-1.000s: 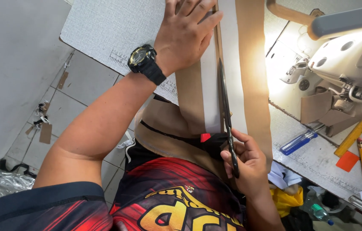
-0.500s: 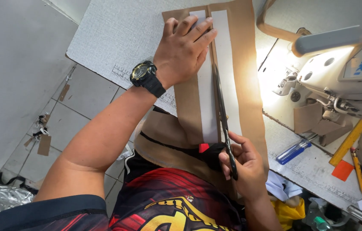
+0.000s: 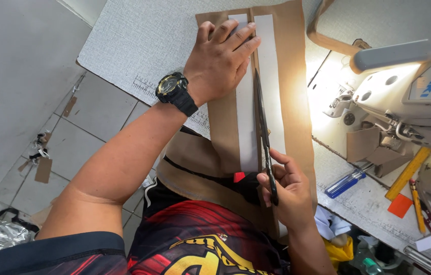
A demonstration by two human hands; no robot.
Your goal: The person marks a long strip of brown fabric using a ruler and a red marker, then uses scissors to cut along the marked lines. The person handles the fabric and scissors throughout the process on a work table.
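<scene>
The person is partway through a lengthwise cut in a long tan fabric strip that lies on the pale textured desk and hangs over its near edge toward the lap. The right hand is clenched around the handles of black scissors, whose long blades point away from the body and run along the narrow tan gap between 2 white bands on the strip. The left hand, wearing a black wristwatch, is released flat, palm down, fingers spread over the left white band just beside the blades, pinning the cloth.

Judged from this, the step in hand is slitting the strip along its middle line. The next move seems to call for keeping the blades straight in the gap, and for the pinning hand to stay clear of the blade tips while holding the cloth taut.

To the right stands a white industrial sewing machine with its lamp lit; a rectangular panel on its head carries blue lettering. Near it on the desk lie 2 blue pens, a yellow ruler, and a small orange square tag. A printed measuring scale runs along the desk's near edge. On the tiled floor lie small brown cardboard tags.
</scene>
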